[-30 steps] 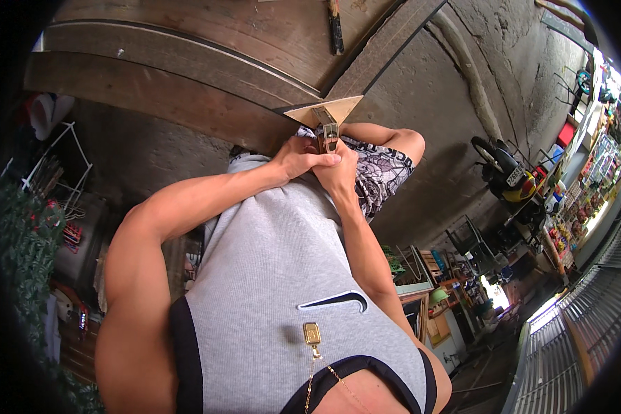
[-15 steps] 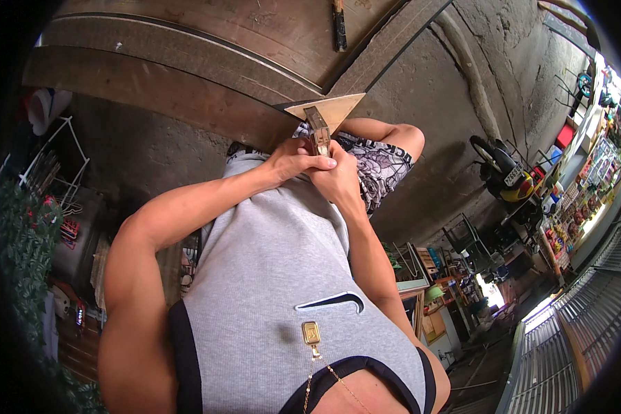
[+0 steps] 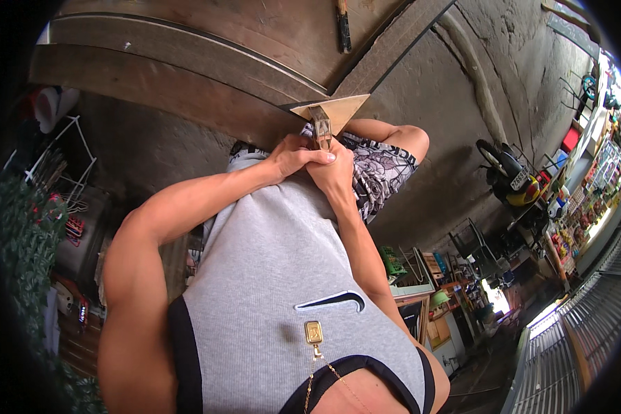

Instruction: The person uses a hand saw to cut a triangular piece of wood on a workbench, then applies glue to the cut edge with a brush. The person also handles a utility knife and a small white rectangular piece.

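A small, narrow, boxy brown piece [image 3: 321, 126] with a shiny, framed-looking face stands between my hands; I cannot make out its exact kind. My left hand [image 3: 294, 157] is closed at its lower end, thumb laid across toward the right. Pressed against that thumb, my right hand [image 3: 334, 168] is closed round the same end. The fingertips behind the piece are hidden. Its upper end overlaps a pale triangular wooden board [image 3: 345, 108] at the corner of the brown table [image 3: 179, 65]. Whether piece and board touch, I cannot tell.
A dark-tipped stick-like tool [image 3: 343, 31] lies on the table. Patterned shorts and a bent knee [image 3: 414, 138] are right of my hands. A motorbike [image 3: 517, 176] stands on the concrete floor at right. A white metal rack [image 3: 83, 148] is at far left.
The view has shifted slightly, so the table and surroundings sit a little farther right. Both hands keep their hold on the brown piece, with barely any movement.
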Demonstrator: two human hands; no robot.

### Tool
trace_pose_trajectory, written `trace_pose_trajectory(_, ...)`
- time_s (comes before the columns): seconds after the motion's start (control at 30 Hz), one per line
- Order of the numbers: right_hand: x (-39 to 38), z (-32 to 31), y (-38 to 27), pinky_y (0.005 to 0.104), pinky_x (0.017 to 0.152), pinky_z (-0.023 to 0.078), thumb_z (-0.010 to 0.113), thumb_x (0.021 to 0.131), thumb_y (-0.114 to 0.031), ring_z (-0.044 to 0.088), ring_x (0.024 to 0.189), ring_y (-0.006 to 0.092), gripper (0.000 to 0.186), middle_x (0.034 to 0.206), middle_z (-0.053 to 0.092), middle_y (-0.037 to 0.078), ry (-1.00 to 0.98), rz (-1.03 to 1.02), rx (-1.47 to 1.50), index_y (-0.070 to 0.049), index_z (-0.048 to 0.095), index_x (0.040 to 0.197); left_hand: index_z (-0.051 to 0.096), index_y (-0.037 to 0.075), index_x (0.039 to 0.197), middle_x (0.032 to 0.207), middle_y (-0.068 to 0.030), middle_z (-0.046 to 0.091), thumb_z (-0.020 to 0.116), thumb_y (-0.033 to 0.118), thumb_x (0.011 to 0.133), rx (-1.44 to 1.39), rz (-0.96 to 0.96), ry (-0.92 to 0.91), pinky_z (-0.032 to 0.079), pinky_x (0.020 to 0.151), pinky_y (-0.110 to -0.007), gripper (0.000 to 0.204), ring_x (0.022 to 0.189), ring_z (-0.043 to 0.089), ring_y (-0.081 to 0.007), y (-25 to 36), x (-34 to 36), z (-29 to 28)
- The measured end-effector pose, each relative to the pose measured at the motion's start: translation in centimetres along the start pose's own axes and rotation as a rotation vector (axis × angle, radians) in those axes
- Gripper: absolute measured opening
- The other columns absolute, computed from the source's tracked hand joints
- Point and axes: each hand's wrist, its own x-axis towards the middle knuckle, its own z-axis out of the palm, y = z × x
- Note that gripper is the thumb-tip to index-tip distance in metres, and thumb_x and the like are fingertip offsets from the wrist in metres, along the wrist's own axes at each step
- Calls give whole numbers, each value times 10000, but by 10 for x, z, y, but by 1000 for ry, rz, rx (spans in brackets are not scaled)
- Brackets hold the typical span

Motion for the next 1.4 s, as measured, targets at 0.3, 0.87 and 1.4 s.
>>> trace_pose_trajectory(0.3, -22, -21, -20, 417, 734, 532, 682, 760, -121, 682, 823, 380, 225, 871, 685, 221, -70, -35, 184, 12, 632, 934, 632, 41, 806, 711, 5, 588, 753, 435, 730, 82, 36, -30, 434, 628, -255, 420, 685, 542, -95, -3, -8, 1)
trace_pose_trajectory(0.87, -4, 4, 2, 412, 669, 542, 719, 754, -185, 690, 725, 363, 214, 771, 691, 198, -49, -46, 66, -25, 663, 885, 672, 63, 801, 701, 34, 604, 743, 374, 749, -18, 66, 64, 419, 626, -238, 323, 684, 532, -63, -3, -10, 0)
trace_pose_trajectory(1.4, -27, -35, 3, 345, 742, 543, 631, 747, -24, 709, 807, 270, 215, 856, 710, 166, 1, -2, 340, 13, 641, 958, 635, 14, 1021, 916, -49, 661, 762, 360, 782, 318, 95, -33, 486, 783, -271, 439, 847, 600, -112, 21, -8, 26)
